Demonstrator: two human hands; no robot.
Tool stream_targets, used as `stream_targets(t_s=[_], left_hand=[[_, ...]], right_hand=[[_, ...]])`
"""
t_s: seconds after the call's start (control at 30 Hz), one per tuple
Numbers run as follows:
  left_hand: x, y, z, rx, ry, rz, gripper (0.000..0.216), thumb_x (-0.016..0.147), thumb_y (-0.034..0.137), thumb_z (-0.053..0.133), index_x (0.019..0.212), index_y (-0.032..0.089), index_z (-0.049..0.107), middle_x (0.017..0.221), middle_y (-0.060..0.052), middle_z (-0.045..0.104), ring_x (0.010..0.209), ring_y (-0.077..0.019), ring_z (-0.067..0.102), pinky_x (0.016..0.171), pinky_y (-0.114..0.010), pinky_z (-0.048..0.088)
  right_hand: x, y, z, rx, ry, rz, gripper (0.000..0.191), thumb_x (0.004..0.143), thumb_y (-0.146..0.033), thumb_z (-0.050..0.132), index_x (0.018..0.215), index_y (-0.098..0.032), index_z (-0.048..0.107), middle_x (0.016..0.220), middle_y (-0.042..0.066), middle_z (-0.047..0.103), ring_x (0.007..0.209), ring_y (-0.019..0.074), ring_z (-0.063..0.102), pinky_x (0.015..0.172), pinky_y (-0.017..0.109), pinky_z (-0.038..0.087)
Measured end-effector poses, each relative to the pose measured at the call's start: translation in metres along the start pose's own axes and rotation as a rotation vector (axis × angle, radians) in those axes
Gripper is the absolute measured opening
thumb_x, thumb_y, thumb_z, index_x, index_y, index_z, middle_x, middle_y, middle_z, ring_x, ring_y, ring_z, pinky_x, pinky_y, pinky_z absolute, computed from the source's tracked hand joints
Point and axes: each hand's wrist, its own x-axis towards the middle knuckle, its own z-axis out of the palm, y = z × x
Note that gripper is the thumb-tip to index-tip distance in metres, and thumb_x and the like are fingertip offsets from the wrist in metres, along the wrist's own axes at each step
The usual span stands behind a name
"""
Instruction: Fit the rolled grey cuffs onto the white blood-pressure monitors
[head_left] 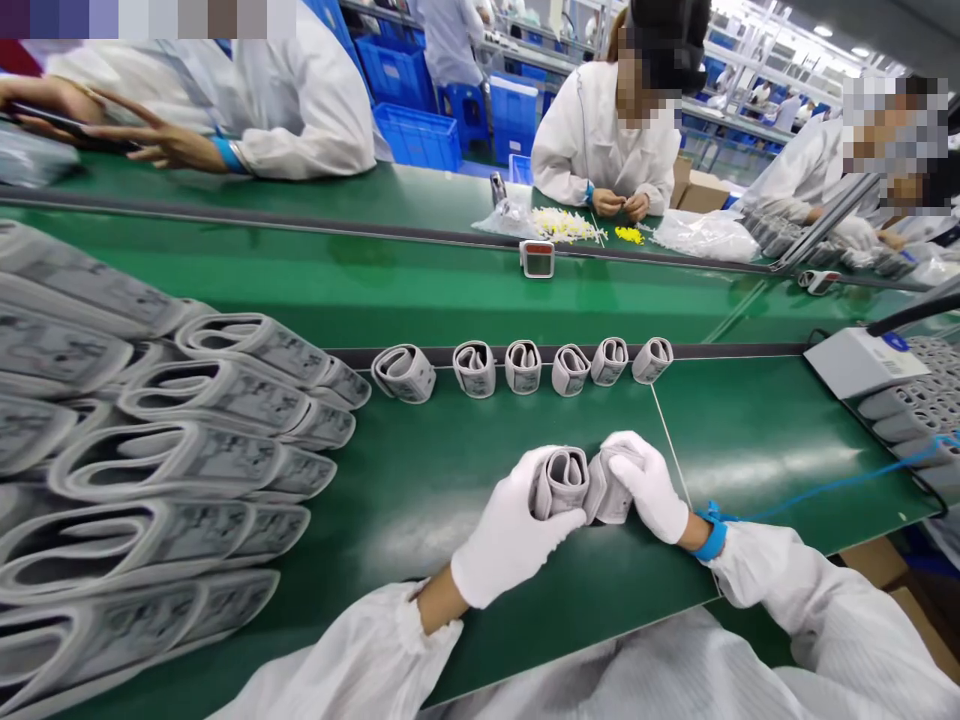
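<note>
My left hand (pixel 510 530), in a white glove, is wrapped around a rolled grey fabric cuff (pixel 566 480) above the green bench. My right hand (pixel 651 485), also gloved and with a blue wrist strap, grips a grey cuff piece (pixel 611 487) against its right side. I cannot tell whether that piece is the same cuff's loose end or a second cuff. Beyond my hands stands a row of several rolled cuffs (pixel 523 367) along the dark bench strip. On the left, large stacks of printed grey cuffs (pixel 225 397) rise beside my left arm.
A green conveyor belt (pixel 360 275) runs behind the bench. On its far ledge sits a small white display device (pixel 538 260). To the right are a white box (pixel 862 365), more cuffs (pixel 915 400) and a blue cord (pixel 825 485). Co-workers sit opposite, one near yellow pieces (pixel 628 235).
</note>
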Motion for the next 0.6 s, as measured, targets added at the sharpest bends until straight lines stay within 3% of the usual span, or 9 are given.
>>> stream_targets(t_s=[0.13, 0.27, 0.4, 0.53, 0.6], left_hand=[[-0.006, 0.000, 0.006, -0.035, 0.001, -0.010, 0.052, 0.073, 0.009, 0.071, 0.122, 0.023, 0.058, 0.118, -0.006, 0.072, 0.111, -0.0241, 0.071, 0.098, -0.040, 0.061], [-0.017, -0.009, 0.015, 0.055, 0.045, 0.084, 0.053, 0.082, 0.015, 0.069, 0.132, 0.023, 0.051, 0.126, -0.009, 0.070, 0.116, -0.0257, 0.070, 0.100, -0.042, 0.060], [-0.025, -0.017, 0.017, 0.148, 0.128, 0.299, 0.053, 0.088, 0.015, 0.064, 0.137, 0.023, 0.047, 0.126, -0.012, 0.067, 0.114, -0.0259, 0.070, 0.097, -0.041, 0.061], [-0.021, -0.026, 0.004, 0.155, 0.216, 0.692, 0.054, 0.082, 0.014, 0.070, 0.131, 0.026, 0.050, 0.122, -0.012, 0.066, 0.118, -0.0295, 0.067, 0.099, -0.046, 0.059], [-0.016, -0.029, -0.002, 0.172, 0.294, 0.651, 0.051, 0.081, 0.014, 0.072, 0.127, 0.025, 0.053, 0.121, -0.011, 0.066, 0.117, -0.0293, 0.067, 0.100, -0.047, 0.058]], right_hand=[[-0.002, -0.005, 0.000, 0.081, 0.036, 0.098, 0.032, 0.082, -0.049, 0.074, 0.093, -0.020, 0.065, 0.088, 0.004, 0.064, 0.083, 0.0203, 0.059, 0.075, 0.031, 0.051], [-0.003, -0.012, 0.006, 0.266, 0.041, 0.176, 0.028, 0.081, -0.044, 0.074, 0.084, -0.018, 0.064, 0.083, 0.002, 0.061, 0.078, 0.0178, 0.056, 0.077, 0.030, 0.050], [-0.006, -0.012, 0.016, 0.423, 0.026, 0.231, 0.031, 0.079, -0.043, 0.078, 0.074, -0.018, 0.060, 0.077, 0.001, 0.060, 0.072, 0.0147, 0.056, 0.071, 0.026, 0.051], [-0.003, -0.003, 0.011, 0.552, 0.085, 0.423, 0.052, 0.077, -0.070, 0.071, 0.083, -0.018, 0.063, 0.076, 0.006, 0.068, 0.071, 0.0211, 0.066, 0.062, 0.032, 0.055], [0.004, 0.000, -0.005, 0.502, 0.238, 0.337, 0.056, 0.080, -0.073, 0.066, 0.095, -0.018, 0.062, 0.079, 0.007, 0.071, 0.071, 0.0231, 0.069, 0.063, 0.034, 0.057]])
